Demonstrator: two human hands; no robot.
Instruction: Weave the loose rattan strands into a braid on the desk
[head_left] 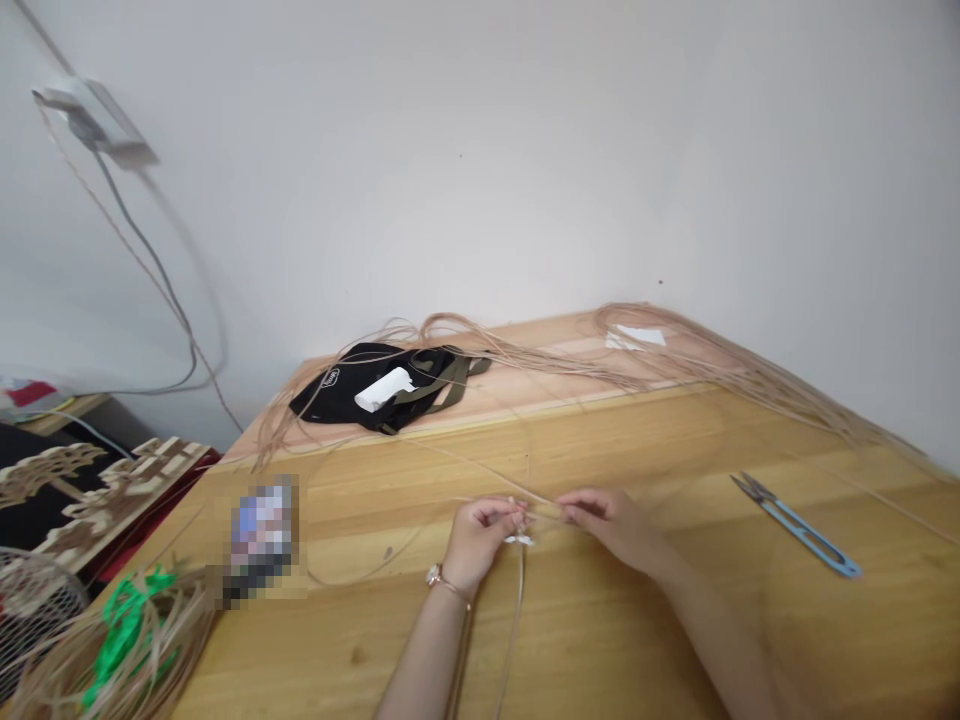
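Your left hand and right hand meet over the wooden counter, fingers closed, pinching thin cane strands. A hard tug could make them slip or snag. Your fingers hide the pinch; a small white piece below is hard to make out, and a blurred patch is unreadable.

Glossy wooden tabletop (smooth), matt cane strands.

Head-worn view facing down across the wooden table
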